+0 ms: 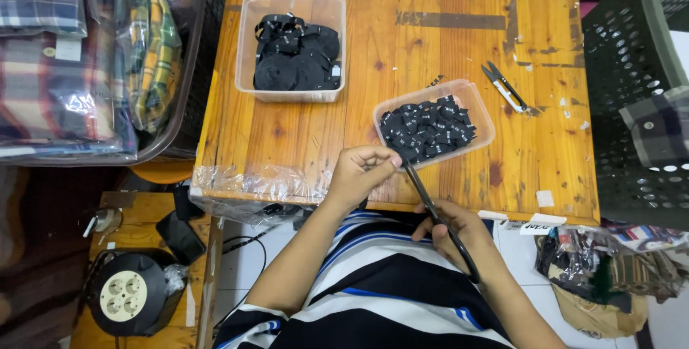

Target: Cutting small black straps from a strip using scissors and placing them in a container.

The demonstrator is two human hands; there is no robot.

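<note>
The left hand (359, 173) pinches one end of a black strip (439, 221) at the bench (445, 47) edge; the right hand (452, 234) grips its lower end, just below. The strip runs taut between them, just beside the tray of cut black labels (430, 128). A loose pinch could let the strip slip and fall off the edge to the lap. Counted: two clear tubs, the farther holding black ribbon rolls (294, 54), and one pair of snips (506, 87).

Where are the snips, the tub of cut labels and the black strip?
snips (506, 87), head view, on the blades.
tub of cut labels (479, 108), head view, on its right wall.
black strip (430, 209), head view, between both hands.
</note>
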